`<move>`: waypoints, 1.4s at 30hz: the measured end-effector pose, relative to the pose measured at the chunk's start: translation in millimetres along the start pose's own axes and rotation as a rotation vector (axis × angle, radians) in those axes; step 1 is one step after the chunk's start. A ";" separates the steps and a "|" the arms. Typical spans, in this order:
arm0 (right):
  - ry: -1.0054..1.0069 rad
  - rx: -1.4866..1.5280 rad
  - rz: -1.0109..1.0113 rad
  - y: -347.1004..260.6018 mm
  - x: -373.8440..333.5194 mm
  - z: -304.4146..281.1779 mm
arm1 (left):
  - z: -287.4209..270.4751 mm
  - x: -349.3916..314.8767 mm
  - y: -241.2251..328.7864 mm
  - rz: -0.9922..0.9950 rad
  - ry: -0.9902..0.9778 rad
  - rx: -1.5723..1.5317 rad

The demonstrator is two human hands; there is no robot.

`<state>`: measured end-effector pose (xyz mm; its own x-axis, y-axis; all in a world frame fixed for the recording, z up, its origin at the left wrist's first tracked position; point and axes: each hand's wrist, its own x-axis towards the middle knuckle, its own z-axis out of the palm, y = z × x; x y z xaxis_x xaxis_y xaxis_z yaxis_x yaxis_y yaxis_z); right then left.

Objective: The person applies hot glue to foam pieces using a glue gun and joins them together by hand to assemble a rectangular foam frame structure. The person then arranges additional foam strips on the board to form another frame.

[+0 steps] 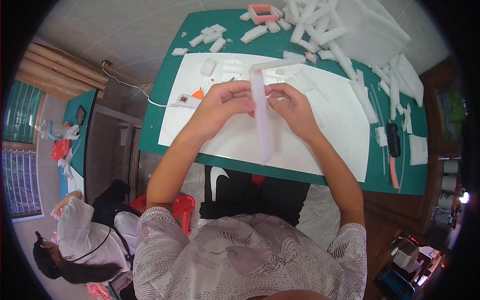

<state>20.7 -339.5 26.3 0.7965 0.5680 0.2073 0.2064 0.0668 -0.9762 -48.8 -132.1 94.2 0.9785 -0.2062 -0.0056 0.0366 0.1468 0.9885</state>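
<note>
A long white foam strip (261, 125) stands out in front of me, over the white board (345, 135). My left hand (225, 107) has its fingers closed on the strip's left side. From the right, the bent fingers of my right hand (294, 110) press against the same strip. At its far end it meets another foam strip (277, 64), forming a corner; whether the two are joined I cannot tell. Just left of my left hand lies a white corded hot glue gun (187, 101) with a red switch, its front partly hidden by that hand.
Foam strips (320, 30) pile up at the back right of the green table (150, 130), beside a large foam bag (370, 30). A pink frame (262, 13) sits at the back. A black-handled tool (394, 140) and clear rods lie right. Another person (95, 225) works at the left.
</note>
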 end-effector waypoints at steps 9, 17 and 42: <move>-0.007 0.207 0.125 5.5 3.4 -12.4 | -9.2 -0.5 -22.7 -0.199 -0.190 -0.512; -0.200 0.573 0.161 -8.3 1.7 -17.1 | -18.5 -1.4 -27.9 -0.314 -0.111 -0.595; -0.164 -0.031 0.036 -43.5 -7.6 -20.7 | -33.2 0.6 -25.1 -0.460 -0.135 -0.231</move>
<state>17.5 -363.7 68.6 0.7011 0.6958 0.1562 0.1984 0.0200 -0.9799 -42.4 -103.8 64.3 0.8164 -0.4201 -0.3963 0.5148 0.2181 0.8291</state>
